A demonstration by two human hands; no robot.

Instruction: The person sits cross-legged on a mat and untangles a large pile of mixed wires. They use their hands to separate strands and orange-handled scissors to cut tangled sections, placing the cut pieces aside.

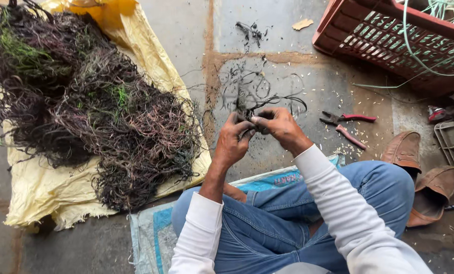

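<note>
Hands meet over the grey stone floor, just above centre in my view. My left hand and my right hand are both closed on a small tangled clump of thin dark wires: thumb and fingers of each pinch it from opposite sides, fingertips almost touching. Loose dark strands loop up out of the clump toward twelve o'clock, above more wire scraps on the floor.

At nine to ten o'clock from my hands lies a large heap of tangled dark, brownish and green wires, resting on a crumpled yellow plastic sack spread on the floor. The heap is well apart from my hands.

At three o'clock, near my right hand, lie red-handled pliers, and just below them a pink-handled tool; I touch neither. Pale chips are scattered on the floor around them. At one to two o'clock stands a red slatted plastic crate with pale green cable spilling over its wall.

At four o'clock sit two brown leather slip-on shoes, beside my knee. I sit cross-legged in blue jeans and white long sleeves, on a pale woven sack with blue print at six o'clock. A small tan scrap lies on the floor at twelve o'clock.
</note>
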